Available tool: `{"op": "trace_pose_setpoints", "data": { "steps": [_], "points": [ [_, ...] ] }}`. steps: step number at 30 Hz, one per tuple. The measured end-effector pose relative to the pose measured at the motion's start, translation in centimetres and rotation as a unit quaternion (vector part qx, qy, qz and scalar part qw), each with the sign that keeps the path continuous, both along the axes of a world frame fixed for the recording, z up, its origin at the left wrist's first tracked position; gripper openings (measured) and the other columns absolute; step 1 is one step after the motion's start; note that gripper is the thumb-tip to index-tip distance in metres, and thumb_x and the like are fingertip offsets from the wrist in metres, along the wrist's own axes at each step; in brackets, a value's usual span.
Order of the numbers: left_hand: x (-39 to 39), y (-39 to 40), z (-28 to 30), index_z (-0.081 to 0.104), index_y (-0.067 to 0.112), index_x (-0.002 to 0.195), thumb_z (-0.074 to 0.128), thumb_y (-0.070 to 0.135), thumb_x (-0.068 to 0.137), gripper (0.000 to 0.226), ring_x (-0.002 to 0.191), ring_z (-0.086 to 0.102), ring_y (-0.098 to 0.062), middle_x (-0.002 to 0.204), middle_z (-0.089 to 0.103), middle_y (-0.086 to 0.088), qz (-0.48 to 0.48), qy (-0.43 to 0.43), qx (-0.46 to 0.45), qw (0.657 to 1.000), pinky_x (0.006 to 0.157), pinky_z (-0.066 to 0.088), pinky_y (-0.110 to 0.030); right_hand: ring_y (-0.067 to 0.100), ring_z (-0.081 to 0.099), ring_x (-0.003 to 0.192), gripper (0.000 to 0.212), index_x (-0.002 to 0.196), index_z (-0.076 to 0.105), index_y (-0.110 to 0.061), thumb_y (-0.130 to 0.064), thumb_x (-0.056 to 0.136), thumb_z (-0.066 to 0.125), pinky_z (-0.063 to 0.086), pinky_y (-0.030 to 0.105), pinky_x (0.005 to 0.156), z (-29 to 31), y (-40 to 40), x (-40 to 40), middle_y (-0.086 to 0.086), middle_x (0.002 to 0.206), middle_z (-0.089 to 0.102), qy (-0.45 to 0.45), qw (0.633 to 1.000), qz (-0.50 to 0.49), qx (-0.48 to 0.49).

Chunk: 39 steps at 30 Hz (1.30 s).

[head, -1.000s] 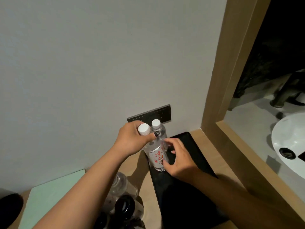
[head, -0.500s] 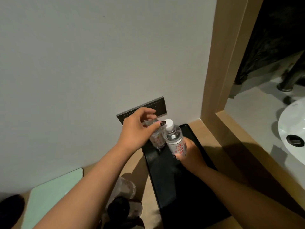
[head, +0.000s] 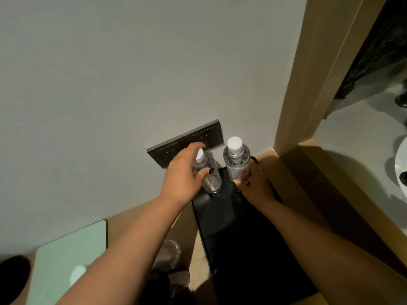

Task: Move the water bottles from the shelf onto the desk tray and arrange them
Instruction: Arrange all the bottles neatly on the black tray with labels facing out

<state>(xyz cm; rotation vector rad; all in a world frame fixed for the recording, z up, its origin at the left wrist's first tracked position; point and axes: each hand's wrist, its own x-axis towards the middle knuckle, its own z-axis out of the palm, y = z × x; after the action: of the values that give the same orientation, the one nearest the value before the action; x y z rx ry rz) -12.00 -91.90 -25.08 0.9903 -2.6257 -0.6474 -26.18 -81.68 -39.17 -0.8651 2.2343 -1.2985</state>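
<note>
A long black tray [head: 237, 234] lies on the wooden desk, its far end against the wall. Two clear water bottles with white caps and red-printed labels are at that far end. My left hand [head: 182, 177] wraps the left bottle [head: 210, 177], which stands at the tray's far left corner. My right hand [head: 255, 183] grips the right bottle [head: 236, 161] low on its body, at the tray's far right; its base is hidden by my fingers. The two bottles stand apart, side by side.
A dark socket panel [head: 185, 143] sits on the wall just behind the bottles. Left of the tray are another clear bottle [head: 168, 254], a dark object [head: 167, 280] and a pale green pad [head: 66, 256]. A wooden frame [head: 295, 84] borders the right, with a white basin [head: 402, 164] beyond.
My right hand has carried its bottle from beside the left bottle toward the tray's far right corner, so the bottles now stand apart. My left hand stays on the left bottle.
</note>
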Motion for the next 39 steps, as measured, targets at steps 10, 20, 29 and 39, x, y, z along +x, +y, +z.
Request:
{"op": "trace_pose_setpoints", "data": {
  "steps": [10, 20, 29, 39],
  "points": [
    [0.1, 0.0, -1.0, 0.045, 0.025, 0.131, 0.07, 0.015, 0.081, 0.058, 0.123, 0.046, -0.018, 0.127, 0.054, 0.002, -0.002, 0.018, -0.002, 1.0, 0.097, 0.037, -0.024, 0.029, 0.052, 0.116, 0.056, 0.124, 0.046, -0.004, -0.005, 0.074, 0.071, 0.037, 0.026, 0.092, 0.3, -1.2, -0.3, 0.017, 0.124, 0.054, -0.006, 1.0, 0.002, 0.013],
    [2.2, 0.7, 0.6, 0.022, 0.023, 0.149, 0.068, 0.016, 0.084, 0.08, 0.139, 0.03, -0.013, 0.15, 0.032, 0.0, -0.002, 0.02, 0.092, 0.996, 0.114, 0.028, -0.032, 0.031, 0.052, 0.115, 0.075, 0.127, 0.041, -0.003, -0.008, 0.063, 0.08, 0.045, 0.037, 0.097, 2.1, -0.6, -0.4, 0.018, 0.125, 0.05, -0.02, 0.994, 0.039, 0.098],
    [14.0, 1.4, 4.9, 0.057, 0.03, 0.119, 0.065, 0.018, 0.087, 0.036, 0.114, 0.055, -0.004, 0.122, 0.06, 0.009, 0.107, 0.093, 0.139, 0.98, 0.1, 0.048, -0.035, 0.036, 0.043, 0.127, 0.077, 0.136, 0.031, 0.0, -0.018, 0.075, 0.074, 0.039, 0.034, 0.101, 7.5, 2.9, 6.1, 0.021, 0.138, 0.038, -0.058, 0.972, 0.005, 0.229],
    [25.3, 2.8, 3.1, 0.059, 0.025, 0.116, 0.066, 0.012, 0.085, 0.035, 0.111, 0.055, -0.01, 0.113, 0.062, 0.007, 0.203, 0.093, 0.181, 0.958, 0.093, 0.042, -0.025, 0.028, 0.023, 0.14, 0.073, 0.143, 0.024, -0.013, -0.027, 0.084, 0.065, 0.031, 0.034, 0.111, 14.5, 3.0, 17.1, 0.009, 0.151, 0.014, 0.117, 0.937, 0.253, 0.213]
  ]
}}
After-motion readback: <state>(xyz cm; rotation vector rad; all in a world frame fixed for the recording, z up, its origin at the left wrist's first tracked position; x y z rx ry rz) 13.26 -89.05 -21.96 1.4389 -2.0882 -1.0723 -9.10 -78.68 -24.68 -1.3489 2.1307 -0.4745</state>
